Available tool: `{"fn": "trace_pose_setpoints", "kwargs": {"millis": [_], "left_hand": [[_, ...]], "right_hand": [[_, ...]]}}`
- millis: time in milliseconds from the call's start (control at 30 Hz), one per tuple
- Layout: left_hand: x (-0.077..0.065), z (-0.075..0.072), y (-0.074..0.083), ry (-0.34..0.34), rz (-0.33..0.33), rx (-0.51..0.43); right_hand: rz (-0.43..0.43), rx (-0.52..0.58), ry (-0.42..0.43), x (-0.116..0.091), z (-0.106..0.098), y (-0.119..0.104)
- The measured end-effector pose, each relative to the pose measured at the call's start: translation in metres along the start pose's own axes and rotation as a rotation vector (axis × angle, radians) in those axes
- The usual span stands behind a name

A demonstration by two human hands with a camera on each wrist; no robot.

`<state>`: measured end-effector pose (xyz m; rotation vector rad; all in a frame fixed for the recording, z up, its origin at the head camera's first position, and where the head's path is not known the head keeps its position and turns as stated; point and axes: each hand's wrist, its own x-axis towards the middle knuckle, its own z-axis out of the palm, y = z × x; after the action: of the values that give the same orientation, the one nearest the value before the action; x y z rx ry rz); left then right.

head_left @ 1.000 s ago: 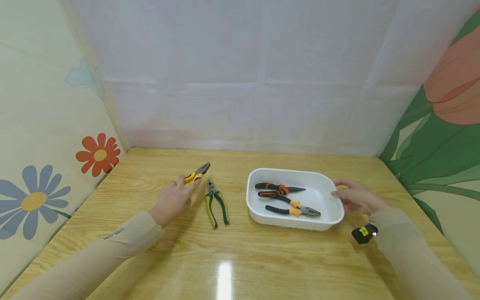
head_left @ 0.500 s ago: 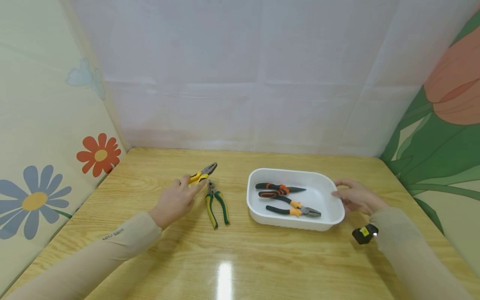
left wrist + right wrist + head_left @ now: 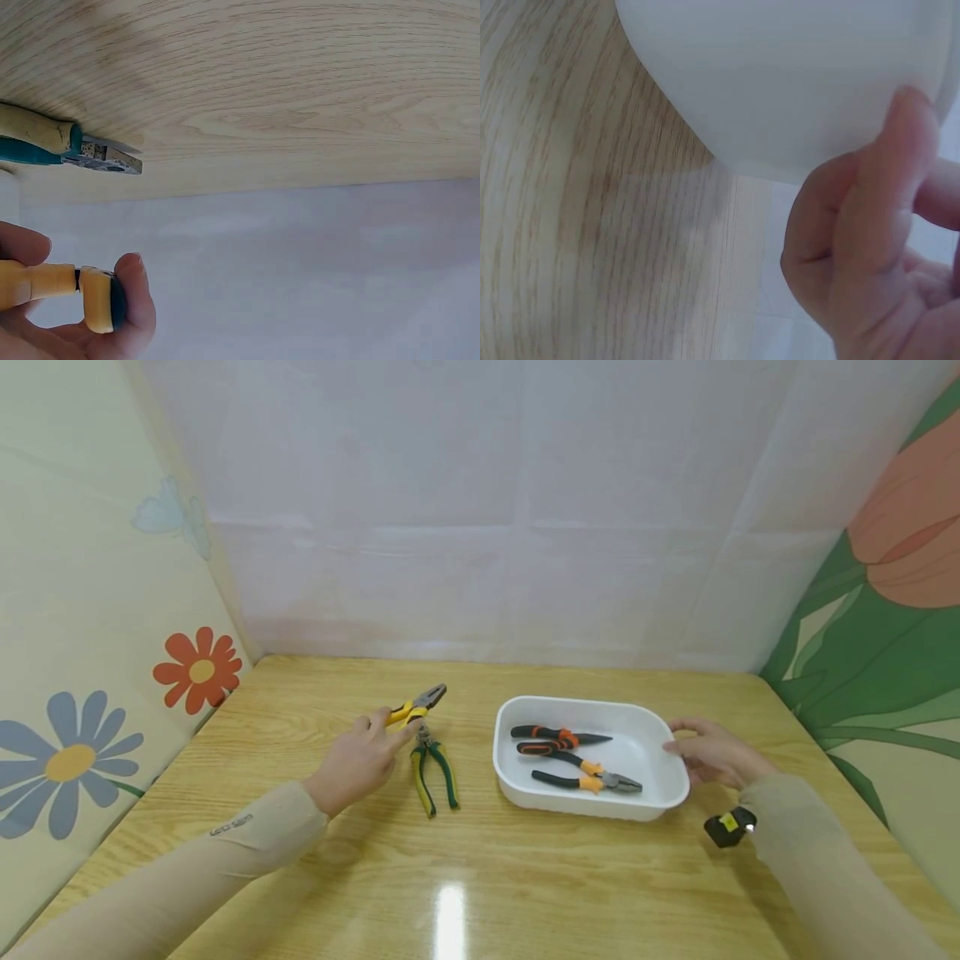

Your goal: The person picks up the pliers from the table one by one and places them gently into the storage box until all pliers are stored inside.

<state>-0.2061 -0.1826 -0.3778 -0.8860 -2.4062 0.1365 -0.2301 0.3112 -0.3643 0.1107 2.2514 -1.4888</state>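
My left hand grips yellow-and-black pliers by the handles, above the table, their metal nose pointing up and right. In the left wrist view thumb and fingers close round the yellow handle. Just below, green-and-yellow pliers lie on the table with handles spread; the held pliers partly cover their head. On the right, my right hand pinches the end rim of a white plastic tub. The right wrist view shows the thumb against the tub's outer wall.
Inside the tub lie needle-nose pliers with black-and-red handles and, nearer, black-and-orange combination pliers. Beside the right wrist is a small black box with a yellow mark. A pale cloth wall stands behind the wooden table.
My left hand has moved right with the yellow-and-black pliers, which now pass over the head of the green-and-yellow pair. The right hand and tub have stayed put.
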Motion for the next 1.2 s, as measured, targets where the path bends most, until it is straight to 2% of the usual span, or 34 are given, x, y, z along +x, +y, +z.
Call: {"fn": "trace_pose_setpoints", "kwargs": {"millis": [433, 667, 867, 1200], "left_hand": [[0.008, -0.006, 0.003, 0.030, 0.062, 0.020], [0.013, -0.005, 0.004, 0.041, 0.112, -0.008], [0.016, -0.005, 0.007, 0.032, 0.122, -0.005], [0.023, -0.006, 0.011, 0.073, 0.161, -0.012]], "right_hand": [[-0.005, -0.001, 0.000, -0.001, -0.001, -0.002], [0.010, -0.027, 0.016, 0.000, 0.000, -0.002], [0.025, -0.036, 0.025, -0.001, 0.000, -0.003], [0.009, -0.016, 0.012, -0.002, 0.002, -0.003]]}}
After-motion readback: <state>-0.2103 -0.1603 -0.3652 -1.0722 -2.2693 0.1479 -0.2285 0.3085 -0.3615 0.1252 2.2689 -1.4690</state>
